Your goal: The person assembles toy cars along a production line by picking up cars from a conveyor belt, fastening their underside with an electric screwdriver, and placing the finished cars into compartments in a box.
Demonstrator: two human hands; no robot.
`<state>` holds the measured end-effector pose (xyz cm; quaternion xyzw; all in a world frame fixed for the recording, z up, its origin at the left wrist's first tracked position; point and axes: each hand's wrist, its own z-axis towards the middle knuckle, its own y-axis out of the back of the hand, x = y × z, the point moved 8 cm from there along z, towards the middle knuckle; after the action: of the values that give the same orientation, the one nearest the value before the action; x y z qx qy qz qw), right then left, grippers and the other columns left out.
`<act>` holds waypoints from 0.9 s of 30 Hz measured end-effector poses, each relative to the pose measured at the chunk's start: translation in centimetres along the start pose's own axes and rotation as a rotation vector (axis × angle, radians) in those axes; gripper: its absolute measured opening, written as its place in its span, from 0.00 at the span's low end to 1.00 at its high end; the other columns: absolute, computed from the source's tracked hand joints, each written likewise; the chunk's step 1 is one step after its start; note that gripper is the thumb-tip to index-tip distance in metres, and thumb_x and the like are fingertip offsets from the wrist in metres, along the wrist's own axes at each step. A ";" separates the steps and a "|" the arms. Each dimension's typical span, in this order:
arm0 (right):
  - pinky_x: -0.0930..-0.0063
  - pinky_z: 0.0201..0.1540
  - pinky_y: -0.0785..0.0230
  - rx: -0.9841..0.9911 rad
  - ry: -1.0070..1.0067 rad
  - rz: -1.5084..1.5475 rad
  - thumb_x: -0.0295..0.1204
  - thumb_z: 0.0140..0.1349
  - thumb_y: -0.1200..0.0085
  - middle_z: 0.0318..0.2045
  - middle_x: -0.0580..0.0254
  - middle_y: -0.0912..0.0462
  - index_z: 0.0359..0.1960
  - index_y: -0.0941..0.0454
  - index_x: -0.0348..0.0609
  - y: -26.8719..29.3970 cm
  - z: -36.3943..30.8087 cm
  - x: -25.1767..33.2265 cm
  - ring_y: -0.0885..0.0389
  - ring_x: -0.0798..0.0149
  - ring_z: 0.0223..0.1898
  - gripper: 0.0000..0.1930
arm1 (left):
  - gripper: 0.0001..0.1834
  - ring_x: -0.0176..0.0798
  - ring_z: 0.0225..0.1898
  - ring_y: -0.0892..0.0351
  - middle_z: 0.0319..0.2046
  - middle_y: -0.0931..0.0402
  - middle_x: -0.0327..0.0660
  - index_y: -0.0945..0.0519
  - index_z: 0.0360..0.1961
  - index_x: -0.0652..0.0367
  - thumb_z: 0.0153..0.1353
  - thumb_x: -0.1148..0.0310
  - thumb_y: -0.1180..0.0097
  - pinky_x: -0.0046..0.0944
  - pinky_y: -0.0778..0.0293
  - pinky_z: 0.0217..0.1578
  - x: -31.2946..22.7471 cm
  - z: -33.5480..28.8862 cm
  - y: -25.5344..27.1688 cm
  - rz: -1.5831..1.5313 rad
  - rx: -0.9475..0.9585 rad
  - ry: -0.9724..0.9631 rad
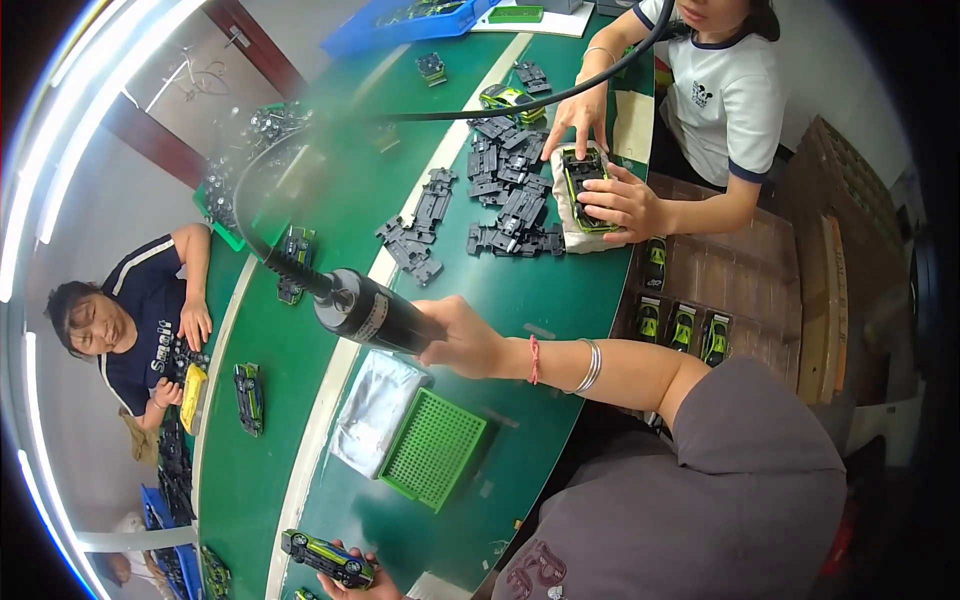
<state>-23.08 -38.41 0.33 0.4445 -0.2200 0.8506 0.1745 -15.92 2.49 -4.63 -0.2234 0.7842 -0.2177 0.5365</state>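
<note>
Over green table (pixel 560 290), right hand (pixel 468 338) gripping black screwdriver (pixel 375 318), left hand (pixel 352 585) holding toy car (pixel 326 558)

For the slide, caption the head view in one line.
Right hand grips a corded electric screwdriver above the green table; left hand holds a toy car.

bright, even overhead light. strong glare streaks the curved left rim. heavy fisheye bending toward the edges; black corners. soft haze blurs the green worktop's (pixel 300 470) far left edge.
</note>
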 end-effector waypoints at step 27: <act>0.79 0.19 0.47 -0.004 0.020 -0.009 0.58 0.51 0.45 0.13 0.72 0.37 0.28 0.27 0.35 0.1 0.0 0.0 0.41 0.79 0.19 0.31 | 0.27 0.49 0.29 0.22 0.39 0.23 0.51 0.27 0.48 0.67 0.59 0.54 0.59 0.53 0.23 0.30 -0.2 -0.1 0.4 0.035 -0.020 -0.011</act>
<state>-23.14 -38.49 0.28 0.4366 -0.2181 0.8538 0.1813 -15.97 2.93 -4.73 -0.2164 0.7871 -0.1992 0.5421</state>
